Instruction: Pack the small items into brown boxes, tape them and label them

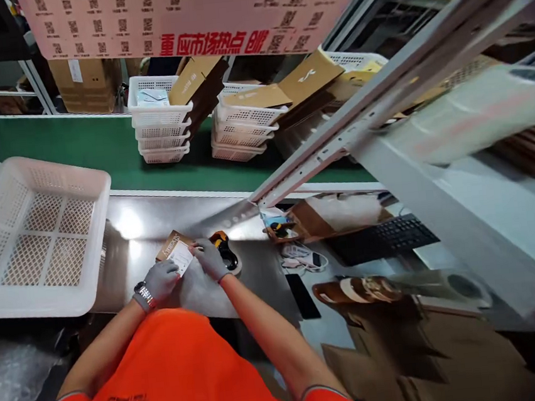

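Note:
A small brown cardboard box [169, 243] with pale lettering lies tilted on the metal worktop [124, 255]. Over its near side is a white printed label [181, 259]. My left hand [161, 279], in a grey glove, has its fingers closed at the label's lower left edge. At the upper right corner, my gloved right hand [210, 260] pinches the label. How far the label is stuck to the box I cannot make out. Just beyond my right hand stands an orange and black tape dispenser [226, 252], partly hidden by it.
A large white plastic basket [64, 303] sits to the left. Behind the worktop runs a green conveyor belt [117, 136] carrying stacked white baskets [161, 117]. A metal post [302, 169] slants across the right, with a keyboard [405, 232] and a phone [302, 296] beyond.

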The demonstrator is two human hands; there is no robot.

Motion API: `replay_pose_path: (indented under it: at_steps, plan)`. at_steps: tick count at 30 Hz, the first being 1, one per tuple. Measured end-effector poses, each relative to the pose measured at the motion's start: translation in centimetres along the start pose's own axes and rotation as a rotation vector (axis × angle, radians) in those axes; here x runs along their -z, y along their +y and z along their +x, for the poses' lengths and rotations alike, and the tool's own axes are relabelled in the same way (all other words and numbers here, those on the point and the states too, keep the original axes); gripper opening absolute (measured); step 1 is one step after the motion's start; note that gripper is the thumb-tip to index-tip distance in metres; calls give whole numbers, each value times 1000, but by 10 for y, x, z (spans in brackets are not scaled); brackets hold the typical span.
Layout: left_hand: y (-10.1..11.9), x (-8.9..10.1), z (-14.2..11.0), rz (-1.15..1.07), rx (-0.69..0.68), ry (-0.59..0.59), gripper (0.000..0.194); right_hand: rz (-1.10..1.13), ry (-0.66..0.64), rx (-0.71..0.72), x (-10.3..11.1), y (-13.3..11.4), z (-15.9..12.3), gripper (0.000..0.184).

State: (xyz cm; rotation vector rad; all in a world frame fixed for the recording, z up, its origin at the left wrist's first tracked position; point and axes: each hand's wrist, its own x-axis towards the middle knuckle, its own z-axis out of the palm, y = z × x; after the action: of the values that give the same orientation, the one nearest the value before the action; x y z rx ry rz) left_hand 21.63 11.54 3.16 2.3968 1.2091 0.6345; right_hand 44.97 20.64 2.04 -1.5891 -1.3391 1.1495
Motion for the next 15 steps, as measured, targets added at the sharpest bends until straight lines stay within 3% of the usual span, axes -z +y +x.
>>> replay_pose_path:
  at_steps: [5,8,12,15]
  plan:
    - [-25,-17,33,58,51,-49,18,-105,69,23,-20,2,30,28]
    - [-32,-34,40,95,115,-60,17,-172,76,0,-27,6,38,34]
    - [-37,-59,27,122,178,-117,29,-275,91,-34,-31,15,42,40]
    - [-43,-71,5,125,143,-198,52,-459,91,8,-36,18,41,54]
